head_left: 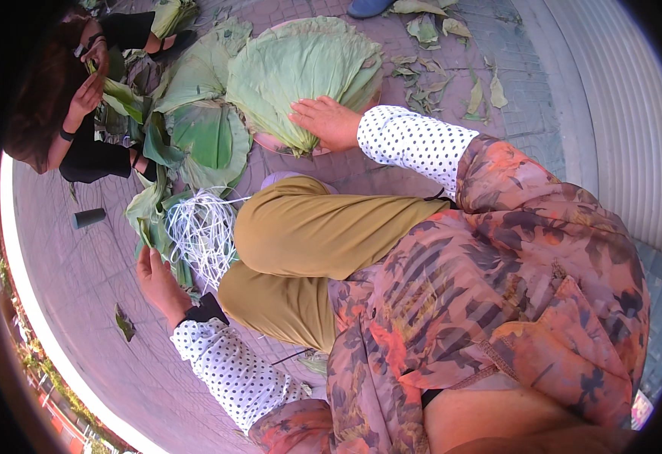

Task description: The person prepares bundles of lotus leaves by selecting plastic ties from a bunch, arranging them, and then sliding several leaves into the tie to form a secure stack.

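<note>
My right hand (327, 122) lies flat, fingers stretched, on the gathered stem end of a big pale-green leaf stack (304, 68). The stack looks like folded dried lotus leaves and rests on something with a pink rim (270, 144). At the left, my left hand (161, 284) has its fingertips at the edge of a green leaf (146, 227) and seems to pinch it. A tangle of white plastic strips (202, 231) lies between that hand and my knees. Farther off, more large leaves (210, 136) are spread out, partly overlapping.
A person in dark clothes sits at the upper left, both hands (89, 94) on a green leaf (123, 98). On the paving lie a dark cylinder (89, 219) and scattered leaf scraps (429, 79). A blue shoe (366, 7) shows at the top; a ribbed shutter (633, 98) stands right.
</note>
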A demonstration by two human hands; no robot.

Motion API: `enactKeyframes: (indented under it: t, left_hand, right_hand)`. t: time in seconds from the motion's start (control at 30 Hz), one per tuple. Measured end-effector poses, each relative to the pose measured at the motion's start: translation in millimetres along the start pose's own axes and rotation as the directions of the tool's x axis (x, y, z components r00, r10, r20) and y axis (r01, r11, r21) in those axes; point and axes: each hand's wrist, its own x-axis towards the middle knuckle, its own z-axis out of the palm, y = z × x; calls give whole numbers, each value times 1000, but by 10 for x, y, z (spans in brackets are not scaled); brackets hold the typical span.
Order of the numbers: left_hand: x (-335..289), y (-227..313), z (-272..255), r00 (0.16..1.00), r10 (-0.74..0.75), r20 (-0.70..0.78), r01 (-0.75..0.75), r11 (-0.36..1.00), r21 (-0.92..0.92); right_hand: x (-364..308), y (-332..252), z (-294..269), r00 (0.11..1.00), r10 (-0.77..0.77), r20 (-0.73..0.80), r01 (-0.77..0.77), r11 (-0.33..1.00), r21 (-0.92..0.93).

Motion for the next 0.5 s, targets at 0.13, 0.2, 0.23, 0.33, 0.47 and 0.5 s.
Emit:
enactKeyframes:
  t: [0.13,0.2,0.23,0.33,0.47,0.5]
  left_hand:
    - [-519,365,252,998,65,22,-59,976,-209]
    - [-775,682,434,994,74,74,-38,912,-409]
    - [-917,872,489,996,70,56,-41,913,-406]
    - [-1133,1284,913,962,124,242,87,703,-705]
    - [-1052,1160,1772,829,-147,539,558,284,-780]
    - [-1027,996,2091,798,-210,565,602,302,-739]
  right_hand:
    - [70,69,60,997,21,72,-20,1000,-8]
    - [125,106,-19,981,-22,192,22,1000,2]
    - [205,120,-51,976,-80,203,77,997,27]
    - [300,175,-160,960,-45,277,-5,984,176]
    - [377,251,-197,952,-14,307,-101,930,355]
    - [359,362,-186,959,-2,284,-107,924,366]
